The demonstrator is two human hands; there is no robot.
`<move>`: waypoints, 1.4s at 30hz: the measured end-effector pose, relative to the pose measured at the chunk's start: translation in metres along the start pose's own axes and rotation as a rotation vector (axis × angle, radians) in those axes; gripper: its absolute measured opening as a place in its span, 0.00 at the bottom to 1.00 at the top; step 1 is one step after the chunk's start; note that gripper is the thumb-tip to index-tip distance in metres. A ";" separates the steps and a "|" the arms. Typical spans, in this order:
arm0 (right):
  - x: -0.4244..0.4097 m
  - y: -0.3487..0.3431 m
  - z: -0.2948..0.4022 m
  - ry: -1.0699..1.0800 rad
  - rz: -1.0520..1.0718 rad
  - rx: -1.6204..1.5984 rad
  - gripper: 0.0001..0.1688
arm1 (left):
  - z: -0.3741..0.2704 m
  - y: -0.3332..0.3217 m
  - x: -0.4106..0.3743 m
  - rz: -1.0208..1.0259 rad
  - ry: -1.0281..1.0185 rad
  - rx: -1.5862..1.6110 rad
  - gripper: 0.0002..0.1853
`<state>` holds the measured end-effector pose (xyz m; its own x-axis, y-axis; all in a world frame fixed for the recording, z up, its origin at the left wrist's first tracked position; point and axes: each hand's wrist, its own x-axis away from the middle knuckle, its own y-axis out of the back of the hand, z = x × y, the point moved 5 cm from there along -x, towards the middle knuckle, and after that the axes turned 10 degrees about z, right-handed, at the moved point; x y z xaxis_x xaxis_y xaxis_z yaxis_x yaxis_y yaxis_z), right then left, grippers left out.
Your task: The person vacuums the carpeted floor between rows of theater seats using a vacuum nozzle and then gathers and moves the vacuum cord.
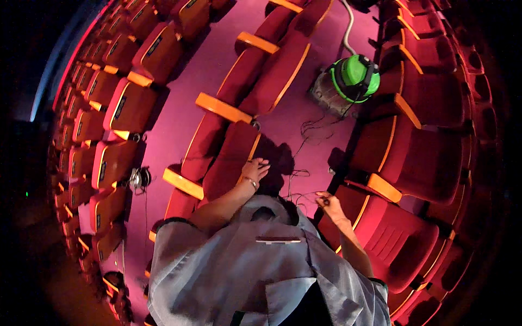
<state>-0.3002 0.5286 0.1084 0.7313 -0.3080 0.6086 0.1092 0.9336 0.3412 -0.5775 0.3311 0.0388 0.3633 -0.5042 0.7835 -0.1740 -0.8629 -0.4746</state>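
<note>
A thin black power cord (290,183) lies in loose loops on the pink-lit floor between two rows of theatre seats. My right hand (332,207) pinches part of it beside the seats on the right. At the front edge of a red seat cushion (232,157), my left hand (256,169) has partly curled fingers with the cord passing between them. From there, a dark strand runs leftward across the seats. Farther up the aisle stands a green and black canister vacuum cleaner (354,79). More cord lies tangled near its base.
A pale vacuum hose (349,28) extends up the aisle from the machine. Orange armrests (223,107) project between seats on the left, and another armrest (384,188) juts out near my right hand. A round metal fixture (140,179), possibly a lamp, sits in the neighbouring aisle.
</note>
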 end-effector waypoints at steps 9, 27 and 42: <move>-0.116 -0.053 0.170 0.418 -0.038 0.432 0.27 | -0.044 -0.043 0.031 0.121 0.044 0.001 0.11; -0.117 -0.036 0.121 0.284 0.058 0.332 0.07 | -0.036 -0.004 0.025 0.048 0.076 0.246 0.11; -0.112 -0.047 0.028 -0.121 0.318 0.577 0.23 | 0.095 0.034 -0.015 0.060 0.804 0.296 0.19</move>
<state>-0.4065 0.5141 0.0444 0.5844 -0.0833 0.8072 -0.5012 0.7452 0.4398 -0.5016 0.3128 -0.0267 -0.4179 -0.5175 0.7467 0.1143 -0.8453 -0.5219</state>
